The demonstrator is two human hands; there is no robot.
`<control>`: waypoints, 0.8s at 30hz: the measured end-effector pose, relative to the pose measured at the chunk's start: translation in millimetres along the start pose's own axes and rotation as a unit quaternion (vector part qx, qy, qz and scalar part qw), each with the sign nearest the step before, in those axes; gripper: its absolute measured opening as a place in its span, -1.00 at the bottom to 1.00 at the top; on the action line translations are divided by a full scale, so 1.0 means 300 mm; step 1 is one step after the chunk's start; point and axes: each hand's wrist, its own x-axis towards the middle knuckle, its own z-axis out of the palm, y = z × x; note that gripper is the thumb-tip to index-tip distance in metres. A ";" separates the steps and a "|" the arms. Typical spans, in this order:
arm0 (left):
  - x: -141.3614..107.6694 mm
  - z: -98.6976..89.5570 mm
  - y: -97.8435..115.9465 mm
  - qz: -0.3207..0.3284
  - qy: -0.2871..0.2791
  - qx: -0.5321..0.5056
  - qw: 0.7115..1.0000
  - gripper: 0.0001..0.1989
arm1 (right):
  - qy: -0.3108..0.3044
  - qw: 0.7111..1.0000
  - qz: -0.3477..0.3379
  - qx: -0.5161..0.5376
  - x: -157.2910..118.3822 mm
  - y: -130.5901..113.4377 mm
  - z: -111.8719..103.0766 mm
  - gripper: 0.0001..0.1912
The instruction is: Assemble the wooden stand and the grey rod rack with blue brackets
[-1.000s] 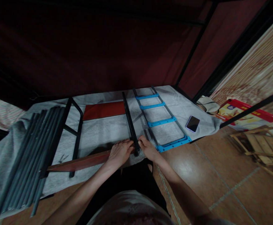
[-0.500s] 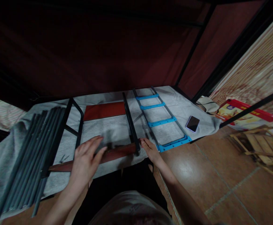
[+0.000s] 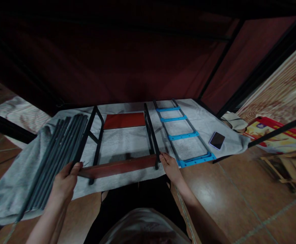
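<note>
"In the head view, where is the black frame (image 3: 87, 132)?"

"It lies on the grey cloth (image 3: 122, 144), with a red panel (image 3: 125, 120) across its far part and a red-brown board (image 3: 122, 167) across its near part."

"And the left hand (image 3: 65, 179)?"

"Its fingers are clamped on the near end of the black frame's left side, the thumb over the bar."

"The right hand (image 3: 170, 166)?"

"Fingers together, closed on the near end of the black frame's right side."

"What's around the black frame?"

"Dark tubes (image 3: 58, 149) lie side by side just to its left. To its right is a rack with blue crosspieces (image 3: 183, 136), and beyond that a phone (image 3: 217, 140)."
</note>
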 end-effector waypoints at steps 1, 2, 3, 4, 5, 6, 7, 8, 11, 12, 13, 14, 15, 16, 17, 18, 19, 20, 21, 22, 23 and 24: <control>0.001 0.001 -0.001 -0.005 -0.007 -0.012 1.000 -0.68 | 0.004 1.000 -0.004 -0.005 0.000 -0.006 0.002 -0.53; 0.002 0.001 -0.006 -0.014 -0.017 -0.024 0.999 -0.68 | 0.007 1.000 -0.008 -0.008 -0.001 -0.011 0.004 -0.53; 0.005 0.000 -0.013 -0.023 -0.026 -0.032 0.999 -0.67 | 0.011 1.000 -0.011 -0.011 -0.001 -0.013 0.006 -0.53; 0.007 0.000 -0.020 -0.021 -0.026 -0.030 0.999 -0.66 | 0.015 1.000 -0.010 -0.015 -0.002 -0.014 0.008 -0.53; 0.009 -0.001 -0.028 -0.018 -0.024 -0.028 0.999 -0.65 | 0.020 1.000 -0.008 -0.017 -0.003 -0.012 0.009 -0.52; 0.011 -0.003 -0.034 -0.019 -0.022 -0.033 0.999 -0.64 | 0.022 1.000 -0.003 -0.015 -0.004 -0.007 0.008 -0.52; 0.012 -0.005 -0.037 -0.026 -0.018 -0.045 0.998 -0.63 | 0.022 1.000 0.002 -0.007 -0.003 0.001 0.006 -0.51; 0.012 -0.008 -0.037 -0.034 -0.016 -0.066 0.997 -0.62 | 0.017 1.000 0.007 0.008 -0.002 0.010 0.003 -0.50; 0.016 -0.027 -0.027 -0.071 -0.041 -0.157 0.984 -0.57 | -0.012 0.997 0.029 0.073 0.012 0.044 -0.009 -0.48; 0.019 -0.034 -0.022 -0.087 -0.053 -0.185 0.977 -0.55 | -0.014 0.996 0.035 0.083 0.017 0.054 -0.011 -0.47; 0.022 -0.041 -0.020 -0.103 -0.066 -0.207 0.971 -0.52 | -0.008 0.996 0.036 0.081 0.022 0.062 -0.012 -0.48; 0.025 -0.046 -0.019 -0.118 -0.083 -0.226 0.964 -0.50 | 0.004 0.997 0.033 0.071 0.026 0.068 -0.011 -0.49; 0.027 -0.049 -0.021 -0.131 -0.101 -0.239 0.957 -0.47 | 0.018 0.998 0.025 0.057 0.027 0.071 -0.008 -0.51; 0.029 -0.050 -0.026 -0.139 -0.116 -0.247 0.952 -0.44 | 0.027 0.999 0.016 0.044 0.026 0.074 -0.004 -0.53; 0.030 -0.050 -0.033 -0.138 -0.127 -0.251 0.950 -0.41 | 0.032 0.999 0.009 0.033 0.022 0.075 -0.001 -0.55; 0.031 -0.049 -0.041 -0.131 -0.133 -0.250 0.950 -0.38 | 0.032 0.999 0.004 0.026 0.018 0.077 0.001 -0.57; 0.032 -0.050 -0.050 -0.125 -0.135 -0.248 0.951 -0.36 | 0.029 0.999 0.003 0.020 0.015 0.078 0.000 -0.59; 0.035 -0.052 -0.059 -0.123 -0.136 -0.248 0.951 -0.36 | 0.022 1.000 0.004 0.014 0.014 0.080 -0.004 -0.61; 0.041 -0.056 -0.068 -0.130 -0.142 -0.254 0.948 -0.37 | 0.015 1.000 0.005 0.009 0.018 0.082 -0.014 -0.63; 0.051 -0.062 -0.076 -0.148 -0.157 -0.266 0.940 -0.38 | 0.008 1.000 0.005 0.002 0.030 0.084 -0.027 -0.65; 0.067 -0.068 -0.085 -0.175 -0.178 -0.285 0.926 -0.41 | 0.005 1.000 0.004 -0.004 0.050 0.083 -0.045 -0.68; 0.089 -0.073 -0.093 -0.201 -0.194 -0.309 0.909 -0.43 | 0.014 1.000 0.000 -0.013 0.080 0.078 -0.065 -0.69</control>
